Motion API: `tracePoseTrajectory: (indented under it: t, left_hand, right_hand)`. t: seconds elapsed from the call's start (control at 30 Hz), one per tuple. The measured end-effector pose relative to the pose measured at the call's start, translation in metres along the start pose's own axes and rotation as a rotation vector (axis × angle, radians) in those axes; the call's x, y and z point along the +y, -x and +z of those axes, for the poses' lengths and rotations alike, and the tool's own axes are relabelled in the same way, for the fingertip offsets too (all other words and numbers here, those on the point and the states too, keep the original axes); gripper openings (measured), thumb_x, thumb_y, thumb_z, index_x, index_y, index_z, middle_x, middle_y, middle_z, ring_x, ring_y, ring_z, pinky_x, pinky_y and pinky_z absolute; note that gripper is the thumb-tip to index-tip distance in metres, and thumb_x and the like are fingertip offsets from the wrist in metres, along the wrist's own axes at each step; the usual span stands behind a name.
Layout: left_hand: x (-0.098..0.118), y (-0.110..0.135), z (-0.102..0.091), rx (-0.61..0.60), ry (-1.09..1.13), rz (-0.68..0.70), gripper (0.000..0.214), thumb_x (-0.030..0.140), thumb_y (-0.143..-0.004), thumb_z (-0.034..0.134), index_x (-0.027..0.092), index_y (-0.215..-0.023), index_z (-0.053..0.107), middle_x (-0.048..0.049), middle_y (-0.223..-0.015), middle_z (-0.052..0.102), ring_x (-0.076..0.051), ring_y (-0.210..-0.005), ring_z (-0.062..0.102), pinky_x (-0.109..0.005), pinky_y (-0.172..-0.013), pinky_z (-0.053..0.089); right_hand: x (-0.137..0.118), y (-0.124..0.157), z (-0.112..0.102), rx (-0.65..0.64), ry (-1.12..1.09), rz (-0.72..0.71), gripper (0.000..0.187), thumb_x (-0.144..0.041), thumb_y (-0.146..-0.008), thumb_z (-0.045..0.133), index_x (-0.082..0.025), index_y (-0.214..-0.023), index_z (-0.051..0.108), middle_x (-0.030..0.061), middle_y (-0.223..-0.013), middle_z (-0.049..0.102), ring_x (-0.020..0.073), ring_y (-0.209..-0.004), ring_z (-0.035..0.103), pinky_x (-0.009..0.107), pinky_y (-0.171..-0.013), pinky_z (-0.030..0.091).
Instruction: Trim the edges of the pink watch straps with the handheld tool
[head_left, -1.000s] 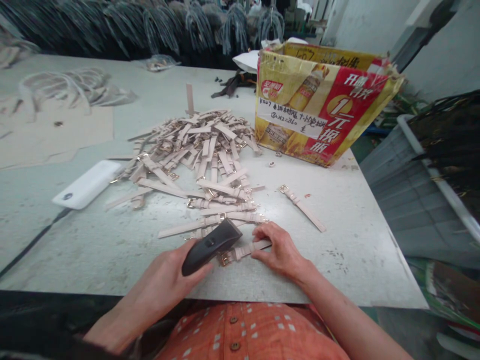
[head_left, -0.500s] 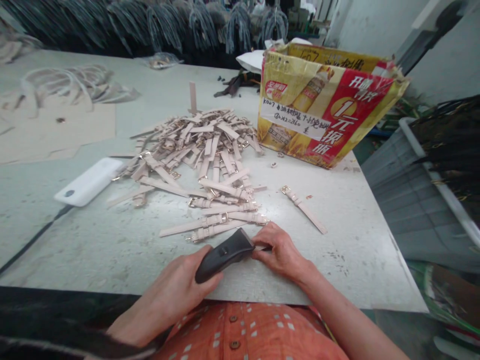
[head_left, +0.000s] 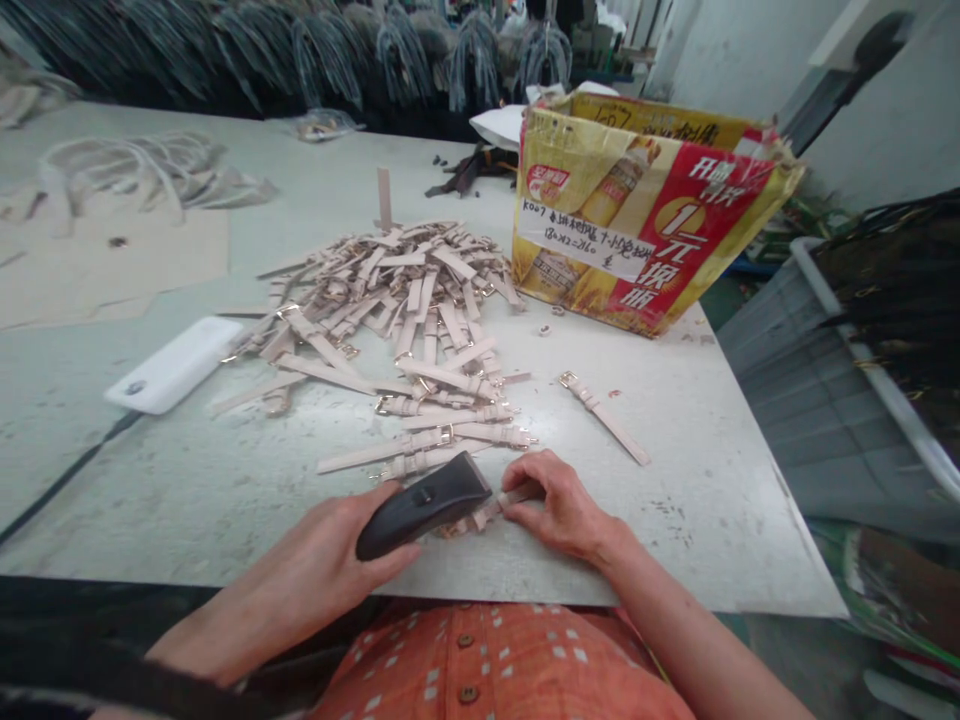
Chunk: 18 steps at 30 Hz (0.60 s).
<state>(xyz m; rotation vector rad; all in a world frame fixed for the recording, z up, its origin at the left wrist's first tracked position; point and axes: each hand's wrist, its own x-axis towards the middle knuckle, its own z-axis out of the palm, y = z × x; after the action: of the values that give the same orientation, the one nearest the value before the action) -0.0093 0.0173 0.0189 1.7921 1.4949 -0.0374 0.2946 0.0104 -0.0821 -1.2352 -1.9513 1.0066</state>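
Wrapped round a black hair clipper (head_left: 424,505) is my left hand (head_left: 341,550), low in the middle of the view. The clipper's head points up and right. My right hand (head_left: 559,505), just right of it, pinches one end of a beige buckle strap (head_left: 484,518). Part of that strap lies behind the clipper, so its far end is partly hidden. Beyond the hands spreads a big heap of beige buckle straps (head_left: 420,270), with several lying loose at its near edge. A single buckle strap (head_left: 604,415) rests apart on the right.
A yellow and red cardboard box (head_left: 637,220) stands at the back right of the pale table (head_left: 720,500). On the left are a white corded device (head_left: 176,365) and beige sheets (head_left: 180,245). A grey bin (head_left: 847,400) is beside the table's right edge.
The clipper in my left hand has moved a little left, away from my right hand. More of the strap pinched by my right hand now shows.
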Motion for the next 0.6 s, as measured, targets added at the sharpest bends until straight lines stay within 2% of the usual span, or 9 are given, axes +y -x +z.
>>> tracePoseTrajectory:
  t: [0.13, 0.27, 0.37, 0.5, 0.6]
  left_hand:
    - [0.008, -0.004, -0.006, -0.094, -0.081, 0.05, 0.034, 0.05, -0.088, 0.071, 0.03, -0.111, 0.085, -0.005, -0.11, 0.092, -0.033, -0.104, 0.086, -0.037, -0.094, 0.063]
    - [0.015, -0.011, -0.013, -0.116, -0.168, 0.074, 0.036, 0.046, -0.083, 0.074, 0.031, -0.113, 0.086, -0.0065, -0.11, 0.092, -0.034, -0.106, 0.084, -0.037, -0.094, 0.061]
    - [0.024, -0.017, -0.022, -0.153, -0.258, 0.067, 0.035, 0.042, -0.083, 0.071, 0.031, -0.112, 0.087, -0.007, -0.108, 0.091, -0.033, -0.103, 0.083, -0.037, -0.09, 0.059]
    - [0.032, -0.024, -0.035, -0.27, -0.315, 0.041, 0.032, 0.041, -0.084, 0.07, 0.032, -0.108, 0.088, -0.0061, -0.106, 0.09, -0.031, -0.098, 0.083, -0.035, -0.085, 0.058]
    - [0.037, -0.029, -0.041, -0.273, -0.317, 0.011, 0.033, 0.042, -0.081, 0.071, 0.031, -0.107, 0.089, -0.0053, -0.102, 0.09, -0.03, -0.095, 0.083, -0.034, -0.083, 0.058]
  right_hand:
    - [-0.002, 0.0, 0.001, -0.026, -0.007, 0.009, 0.033, 0.0, -0.082, 0.088, -0.026, -0.097, 0.073, -0.0015, -0.092, 0.078, 0.0216, -0.091, 0.073, 0.033, -0.086, 0.056]
    - [0.0, -0.001, 0.003, -0.032, -0.001, -0.009, 0.032, 0.0, -0.082, 0.09, -0.025, -0.092, 0.072, -0.002, -0.089, 0.077, 0.021, -0.089, 0.071, 0.033, -0.086, 0.055]
    - [0.0, -0.001, 0.004, -0.03, -0.029, -0.026, 0.033, 0.001, -0.082, 0.09, -0.024, -0.09, 0.071, -0.0024, -0.089, 0.078, 0.0201, -0.088, 0.071, 0.033, -0.088, 0.054]
    - [0.0, -0.001, 0.005, -0.028, -0.071, -0.042, 0.035, 0.004, -0.082, 0.09, -0.024, -0.088, 0.071, -0.0037, -0.087, 0.077, 0.0189, -0.086, 0.072, 0.034, -0.094, 0.054]
    - [0.001, -0.003, 0.005, -0.04, -0.093, -0.042, 0.036, 0.004, -0.08, 0.092, -0.024, -0.087, 0.071, -0.0044, -0.086, 0.077, 0.0183, -0.083, 0.071, 0.034, -0.095, 0.054]
